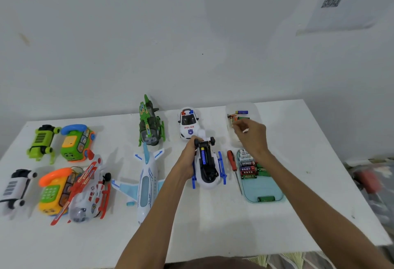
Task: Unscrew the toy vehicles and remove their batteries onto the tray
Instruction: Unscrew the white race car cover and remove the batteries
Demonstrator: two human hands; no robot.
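While your left hand (pixel 188 159) curls its fingers round the upturned helicopter (pixel 210 168), your right hand (pixel 252 136) hangs above the clear tub (pixel 253 108); whether its bent fingers pinch anything, you cannot tell.

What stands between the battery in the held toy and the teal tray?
Only the red-handled screwdriver, lying flat between the toy and the tray. The battery sits uncovered in its open compartment; lifted, it would likely pass over.
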